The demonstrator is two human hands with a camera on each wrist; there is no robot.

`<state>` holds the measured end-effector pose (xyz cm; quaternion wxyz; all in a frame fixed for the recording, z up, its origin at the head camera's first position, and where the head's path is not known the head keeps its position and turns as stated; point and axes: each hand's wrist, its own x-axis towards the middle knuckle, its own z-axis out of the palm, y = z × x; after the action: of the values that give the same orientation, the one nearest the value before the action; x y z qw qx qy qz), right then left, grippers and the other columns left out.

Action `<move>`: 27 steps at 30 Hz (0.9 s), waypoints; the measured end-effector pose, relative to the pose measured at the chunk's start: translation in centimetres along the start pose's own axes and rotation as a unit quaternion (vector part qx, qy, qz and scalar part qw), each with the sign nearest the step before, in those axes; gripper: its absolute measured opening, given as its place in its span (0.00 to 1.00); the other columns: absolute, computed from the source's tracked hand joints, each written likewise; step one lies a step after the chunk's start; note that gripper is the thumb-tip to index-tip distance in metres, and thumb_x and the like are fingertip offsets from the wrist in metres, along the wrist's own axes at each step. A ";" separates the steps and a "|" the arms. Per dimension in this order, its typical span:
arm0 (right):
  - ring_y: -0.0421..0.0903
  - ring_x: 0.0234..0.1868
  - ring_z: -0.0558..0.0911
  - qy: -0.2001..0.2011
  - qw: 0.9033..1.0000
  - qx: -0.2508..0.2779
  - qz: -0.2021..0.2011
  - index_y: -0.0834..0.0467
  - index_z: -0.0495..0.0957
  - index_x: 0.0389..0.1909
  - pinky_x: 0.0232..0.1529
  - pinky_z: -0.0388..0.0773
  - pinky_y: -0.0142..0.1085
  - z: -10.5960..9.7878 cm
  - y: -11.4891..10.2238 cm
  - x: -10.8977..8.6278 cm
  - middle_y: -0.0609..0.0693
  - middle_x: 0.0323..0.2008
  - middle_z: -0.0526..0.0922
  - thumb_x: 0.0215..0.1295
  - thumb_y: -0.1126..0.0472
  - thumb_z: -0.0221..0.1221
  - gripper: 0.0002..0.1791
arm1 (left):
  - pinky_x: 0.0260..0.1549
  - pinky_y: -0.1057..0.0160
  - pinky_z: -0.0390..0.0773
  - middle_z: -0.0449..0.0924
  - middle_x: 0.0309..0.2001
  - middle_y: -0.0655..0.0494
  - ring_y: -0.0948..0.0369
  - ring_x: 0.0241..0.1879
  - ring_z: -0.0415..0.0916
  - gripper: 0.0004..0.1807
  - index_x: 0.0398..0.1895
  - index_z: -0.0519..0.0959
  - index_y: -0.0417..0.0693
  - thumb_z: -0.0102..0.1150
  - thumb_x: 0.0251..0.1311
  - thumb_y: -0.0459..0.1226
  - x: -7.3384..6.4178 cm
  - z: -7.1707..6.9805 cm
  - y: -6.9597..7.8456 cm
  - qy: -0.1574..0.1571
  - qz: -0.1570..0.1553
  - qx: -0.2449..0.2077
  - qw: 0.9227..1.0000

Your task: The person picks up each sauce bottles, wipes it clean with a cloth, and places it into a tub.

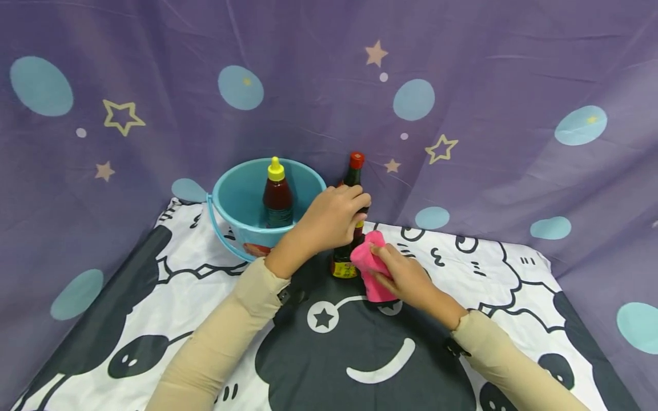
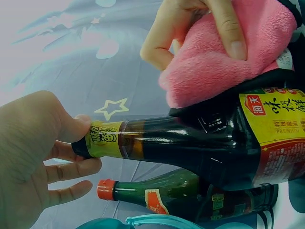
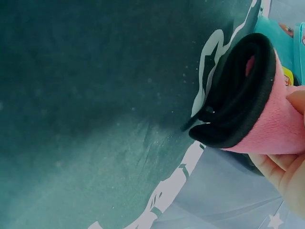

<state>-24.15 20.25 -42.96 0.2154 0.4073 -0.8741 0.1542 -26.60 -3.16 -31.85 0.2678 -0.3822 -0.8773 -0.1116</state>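
A dark soy sauce bottle [image 2: 190, 145] with a yellow label stands upright on the cloth-covered surface. My left hand [image 1: 336, 217] pinches its capped top between thumb and fingers, as the left wrist view shows. In my right hand [image 1: 408, 277] is a folded pink towel [image 1: 374, 274] with black edging, gripped between thumb and fingers. The towel is up against the bottle's right side; whether it presses there I cannot tell. Behind stands a green glass bottle [image 2: 167, 194] with a red cap, partly hidden by my left hand in the head view.
A light blue bucket [image 1: 241, 227] stands left of the bottles, its handle hanging down. Inside it is a brown-red squeeze bottle [image 1: 278, 197] with a yellow cap. A purple patterned curtain [image 1: 319, 85] hangs behind. The black-and-white printed cloth [image 1: 329, 377] covers the surface.
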 end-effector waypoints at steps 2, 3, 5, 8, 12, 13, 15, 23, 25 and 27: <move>0.47 0.23 0.77 -0.010 1.000 -0.010 0.005 0.59 0.72 0.58 0.25 0.77 0.39 -0.1 -0.2 0.1 0.53 0.37 0.76 0.57 0.62 0.73 0.29 | 0.36 0.55 0.78 0.80 0.41 0.51 0.53 0.37 0.78 0.06 0.44 0.80 0.46 0.62 0.68 0.37 0.0 -0.1 -0.1 0.001 0.000 -0.001 1.000; 0.47 0.23 0.78 -0.015 1.000 -0.015 0.007 0.58 0.72 0.58 0.25 0.76 0.39 -0.2 -0.2 0.0 0.53 0.36 0.76 0.57 0.61 0.73 0.29 | 0.36 0.55 0.78 0.79 0.41 0.51 0.53 0.37 0.78 0.06 0.44 0.80 0.46 0.62 0.68 0.37 -0.1 -0.1 -0.1 0.001 0.000 0.000 1.000; 0.47 0.22 0.78 -0.022 0.999 -0.025 0.009 0.57 0.73 0.57 0.24 0.76 0.39 -0.3 -0.4 0.1 0.53 0.35 0.75 0.57 0.61 0.73 0.28 | 0.37 0.55 0.77 0.79 0.40 0.51 0.53 0.37 0.78 0.06 0.44 0.80 0.46 0.62 0.68 0.37 -0.1 -0.1 -0.2 0.003 -0.001 0.000 1.000; 0.46 0.20 0.76 -0.025 0.999 -0.042 0.004 0.56 0.74 0.55 0.23 0.75 0.39 -0.3 -0.4 0.0 0.52 0.34 0.74 0.58 0.59 0.73 0.26 | 0.37 0.55 0.77 0.79 0.41 0.51 0.53 0.38 0.78 0.06 0.44 0.80 0.46 0.61 0.68 0.36 -0.2 -0.3 -0.2 0.003 -0.003 0.002 1.000; 0.46 0.19 0.76 -0.024 0.998 -0.050 -0.007 0.55 0.74 0.55 0.22 0.76 0.39 -0.2 -0.5 -0.2 0.52 0.35 0.76 0.58 0.59 0.73 0.26 | 0.38 0.54 0.78 0.79 0.41 0.51 0.53 0.38 0.77 0.06 0.45 0.80 0.45 0.60 0.68 0.36 -0.3 -0.5 -0.2 0.005 -0.006 0.001 1.000; 0.46 0.20 0.77 -0.024 0.999 -0.048 -0.008 0.54 0.74 0.55 0.22 0.77 0.39 -0.2 -0.5 -0.3 0.53 0.36 0.76 0.58 0.59 0.73 0.26 | 0.38 0.54 0.78 0.79 0.41 0.51 0.53 0.38 0.77 0.06 0.45 0.80 0.45 0.60 0.68 0.36 -0.3 -0.4 -0.3 0.005 -0.007 0.000 1.000; 0.47 0.20 0.78 -0.024 0.999 -0.045 -0.010 0.54 0.74 0.56 0.22 0.77 0.40 -0.3 -0.4 -0.5 0.53 0.36 0.77 0.57 0.59 0.74 0.27 | 0.38 0.55 0.78 0.79 0.40 0.51 0.53 0.38 0.77 0.06 0.44 0.80 0.45 0.61 0.68 0.36 -0.3 -0.4 -0.3 0.006 -0.008 -0.002 1.000; 0.48 0.25 0.82 -0.042 0.999 -0.003 0.016 0.51 0.75 0.61 0.28 0.80 0.42 -0.8 0.0 -1.7 0.51 0.40 0.80 0.57 0.59 0.74 0.30 | 0.35 0.54 0.76 0.78 0.38 0.51 0.53 0.36 0.76 0.04 0.43 0.79 0.46 0.61 0.68 0.35 -0.1 0.1 -0.3 0.019 -0.006 -0.015 1.000; 0.48 0.29 0.84 -0.048 0.998 0.013 0.032 0.50 0.75 0.62 0.32 0.82 0.43 -1.1 0.0 -2.0 0.51 0.43 0.82 0.58 0.58 0.73 0.31 | 0.35 0.55 0.76 0.78 0.38 0.51 0.53 0.36 0.76 0.04 0.43 0.79 0.46 0.61 0.68 0.35 -0.1 0.2 -0.2 0.018 -0.005 -0.018 1.000; 0.48 0.35 0.85 -0.048 0.997 0.033 0.051 0.50 0.74 0.64 0.37 0.83 0.44 -1.4 0.1 -2.4 0.51 0.45 0.83 0.58 0.58 0.73 0.32 | 0.35 0.55 0.76 0.77 0.38 0.51 0.53 0.36 0.76 0.04 0.43 0.79 0.46 0.60 0.68 0.35 -0.1 0.3 -0.1 0.016 -0.004 -0.021 1.000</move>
<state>-22.51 22.49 -42.94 0.1516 0.3760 -0.8975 0.1737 -26.73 -3.13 -32.15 0.2733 -0.3820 -0.8720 -0.1377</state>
